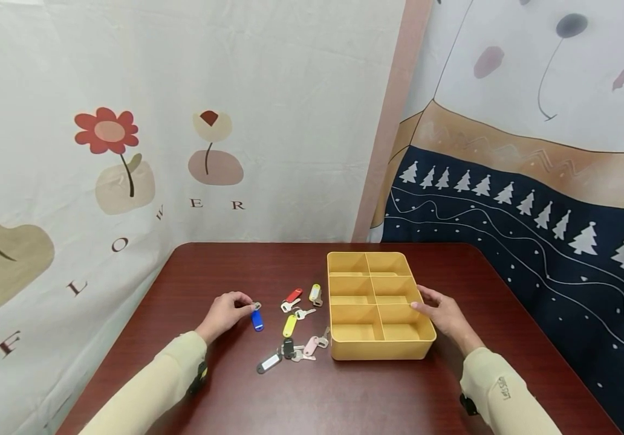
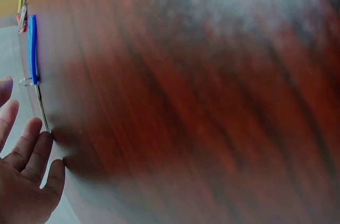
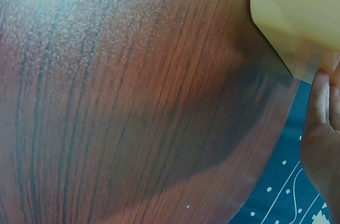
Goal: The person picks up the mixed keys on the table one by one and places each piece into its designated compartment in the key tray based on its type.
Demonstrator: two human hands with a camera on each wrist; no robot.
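Near the table's left-middle, my left hand (image 1: 227, 314) has its fingertips right at the metal key of a blue-tagged key (image 1: 257, 320). In the left wrist view the blue tag (image 2: 33, 49) lies on the table, its key reaching toward my loosely extended fingers. My right hand (image 1: 445, 314) holds the right side of a yellow six-compartment box (image 1: 385, 350), thumb over the rim and the other fingers along the outer wall. In the right wrist view, fingers (image 3: 319, 96) meet the box wall (image 3: 295, 6). The compartments show bare bottoms.
Between left hand and box lie several tagged keys: a red tag (image 1: 294, 295), two yellow tags (image 1: 289, 326), a pink tag (image 1: 311, 346), a black tag (image 1: 288, 348) and a grey tag (image 1: 269, 362). The reddish-brown table (image 1: 344, 399) meets printed curtains behind and at the right.
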